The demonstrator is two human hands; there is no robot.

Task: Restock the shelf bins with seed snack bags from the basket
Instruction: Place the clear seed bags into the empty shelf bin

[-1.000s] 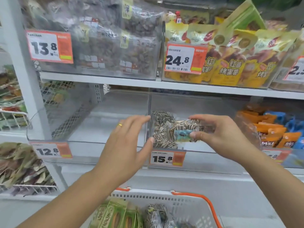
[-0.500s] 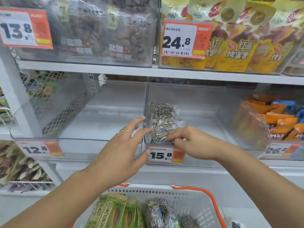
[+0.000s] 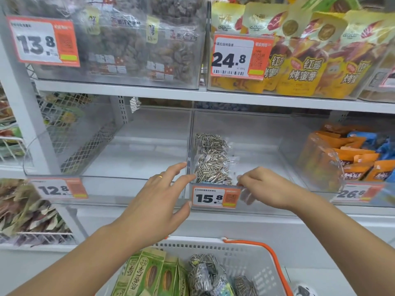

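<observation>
Fingers of the left hand (image 3: 157,201) are spread and nearly straight, holding nothing, tips at the divider between the two clear bins at mid-frame, a gold ring (image 3: 159,176) on one. Fingers of the right hand (image 3: 266,186) curl down over the front lip of the right bin (image 3: 256,133); whether they pinch anything I cannot tell. Shelves (image 3: 213,97) fill the upper frame. At the bottom a white basket (image 3: 252,263) with an orange handle holds green seed bags (image 3: 147,274) on its left and clear seed bags (image 3: 203,272) at its middle. The left bin (image 3: 132,154) sits beside the right one. Two clear seed packs (image 3: 211,159) lie against the right bin's left wall, just beyond both hands. A 15.8 tag (image 3: 215,197) hangs on the lip below them, between the hands
</observation>
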